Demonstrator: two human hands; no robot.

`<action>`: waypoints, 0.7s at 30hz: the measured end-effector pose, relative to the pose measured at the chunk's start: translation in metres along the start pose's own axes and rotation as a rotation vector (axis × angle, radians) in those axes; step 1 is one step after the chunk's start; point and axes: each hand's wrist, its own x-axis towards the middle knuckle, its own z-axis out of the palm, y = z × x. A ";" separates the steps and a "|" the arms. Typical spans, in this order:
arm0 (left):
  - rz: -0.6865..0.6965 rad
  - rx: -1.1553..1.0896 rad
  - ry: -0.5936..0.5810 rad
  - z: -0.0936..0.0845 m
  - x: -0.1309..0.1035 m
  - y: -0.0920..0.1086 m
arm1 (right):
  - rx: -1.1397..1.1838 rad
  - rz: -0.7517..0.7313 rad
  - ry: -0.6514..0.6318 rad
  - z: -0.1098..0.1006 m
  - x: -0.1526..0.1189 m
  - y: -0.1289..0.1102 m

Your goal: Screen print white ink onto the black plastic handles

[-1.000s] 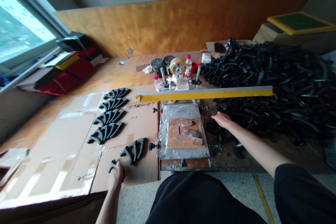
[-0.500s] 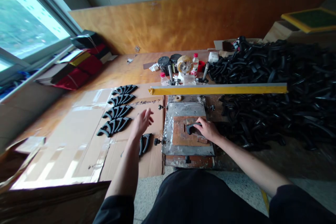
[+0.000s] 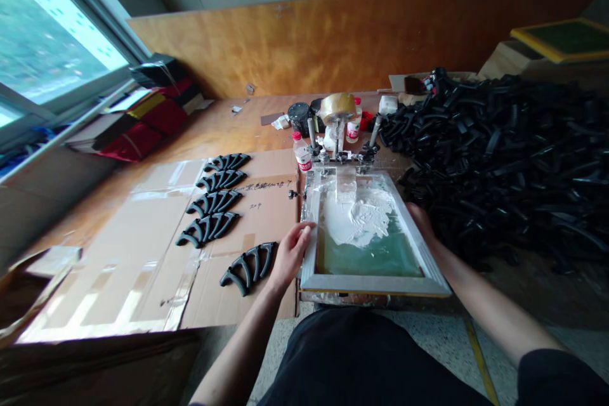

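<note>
Touching screen (image 3: 371, 283) with half-curled left hand (image 3: 288, 257), hold unclear; against its other rim with right hand (image 3: 421, 222) (fingers mostly hidden, cannot tell). Could spill ink (image 3: 368, 219), lying between both sets of fingers, by tilting unevenly.

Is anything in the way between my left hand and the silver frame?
Nothing visible: the left hand has its fingertips at the left rail of the silver frame. The nearest black parts lie left of that hand, on the cardboard, not between them.
</note>
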 end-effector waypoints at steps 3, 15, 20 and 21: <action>-0.089 0.118 0.007 0.012 -0.002 -0.044 | 0.003 0.042 0.108 -0.012 0.028 -0.002; -0.175 0.394 0.007 0.019 0.013 -0.082 | -0.140 -0.553 -0.441 0.020 0.017 -0.111; -0.199 0.349 0.018 0.020 0.013 -0.083 | -0.049 -0.767 -0.585 0.001 0.000 -0.103; -0.204 0.331 0.025 0.020 0.014 -0.082 | -0.044 -0.724 -0.562 0.001 0.002 -0.103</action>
